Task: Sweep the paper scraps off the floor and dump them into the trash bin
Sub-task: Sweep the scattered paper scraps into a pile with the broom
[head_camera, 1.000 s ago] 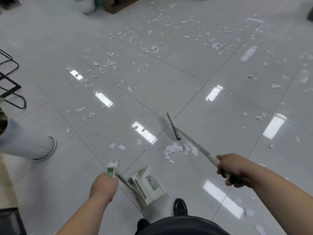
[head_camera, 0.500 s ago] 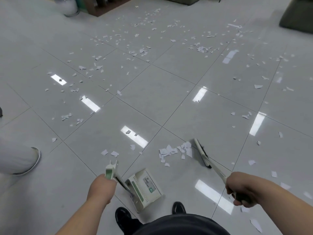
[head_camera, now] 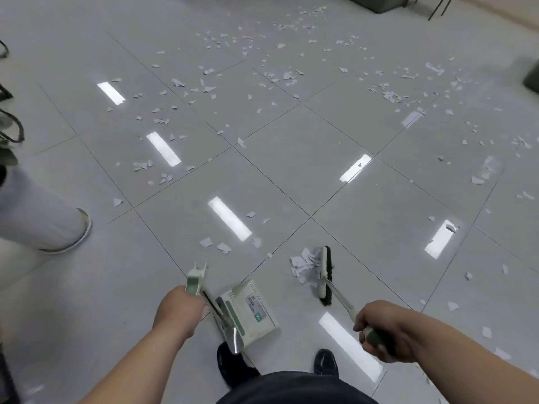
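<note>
Paper scraps [head_camera: 303, 265], feather-light and best nudged by bristles, lie heaped left of the broom [head_camera: 325, 275], near the dustpan [head_camera: 250, 312]; right hand [head_camera: 379, 330] clasps the broom handle, left hand [head_camera: 178, 309] apparently grips the dustpan's stem

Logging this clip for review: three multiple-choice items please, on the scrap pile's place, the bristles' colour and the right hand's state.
1. The gathered scrap pile lies: A) beside the broom head, on the dustpan's side; B) inside the dustpan; C) under a shoe.
2. The bristles are: A) red; B) black; C) yellow.
3. The right hand: A) hangs open; B) holds the dustpan; C) grips the broom handle.
Key: 1 A, scraps sit left of the head, outside the dustpan; 2 B, black fringe along the white head; 3 C, it clasps the green grip.
</note>
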A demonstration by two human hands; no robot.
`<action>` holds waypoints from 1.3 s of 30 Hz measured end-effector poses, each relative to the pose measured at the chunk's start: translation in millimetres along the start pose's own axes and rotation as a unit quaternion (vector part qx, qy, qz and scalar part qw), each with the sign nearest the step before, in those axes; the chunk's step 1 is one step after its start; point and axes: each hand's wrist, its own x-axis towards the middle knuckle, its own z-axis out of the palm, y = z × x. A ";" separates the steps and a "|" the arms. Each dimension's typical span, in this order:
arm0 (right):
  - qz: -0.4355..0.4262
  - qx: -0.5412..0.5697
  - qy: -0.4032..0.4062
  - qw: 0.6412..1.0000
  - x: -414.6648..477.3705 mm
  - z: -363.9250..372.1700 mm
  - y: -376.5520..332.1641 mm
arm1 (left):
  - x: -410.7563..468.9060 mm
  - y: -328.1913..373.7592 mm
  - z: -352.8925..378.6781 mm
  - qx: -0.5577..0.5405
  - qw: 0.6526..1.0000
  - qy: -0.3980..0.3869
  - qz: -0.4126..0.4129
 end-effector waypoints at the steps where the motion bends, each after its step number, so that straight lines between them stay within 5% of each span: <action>1: 0.000 0.008 -0.009 1.000 -3.9 15.7 -11.3 | 6.5 -4.2 -10.9 -0.011 1.000 -0.004 -0.003; 24: -0.071 0.284 -0.159 0.943 1.0 191.4 -245.1 | 45.7 -84.0 -146.3 -0.038 0.991 0.083 -0.092; 32: -0.123 0.313 -0.205 0.919 25.3 213.1 -330.1 | 48.9 -81.2 -158.3 -0.068 0.984 0.106 -0.124; 39: -0.166 0.215 -0.148 0.951 -6.5 214.6 -315.4 | 57.1 -65.8 -165.8 -0.077 0.986 0.094 -0.114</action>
